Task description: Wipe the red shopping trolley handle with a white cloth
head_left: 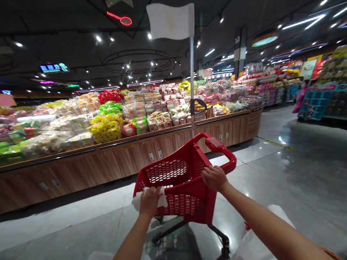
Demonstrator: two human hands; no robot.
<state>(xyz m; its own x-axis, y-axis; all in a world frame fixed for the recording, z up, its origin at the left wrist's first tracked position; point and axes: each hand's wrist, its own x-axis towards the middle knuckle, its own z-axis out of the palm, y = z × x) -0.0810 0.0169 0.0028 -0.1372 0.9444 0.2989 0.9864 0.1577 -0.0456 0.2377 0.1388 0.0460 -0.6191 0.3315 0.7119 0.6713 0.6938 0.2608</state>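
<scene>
Cart (203, 197), red, stands on the floor (274, 177) beside the wood-sided counter (81, 166). Left hand (150, 200): fingers closed on a white cloth (162, 200) against the front end's rim. Right hand (215, 178): fingers wrapped over the rim near the handle (216, 143). Risks, as judged: uneven pressure could set the wheels (226, 252) rolling; loose cloth could snag in the mesh or slip.

Left grip (150, 200) and right grip (215, 178) curl, arms (257, 216) outstretched.
</scene>
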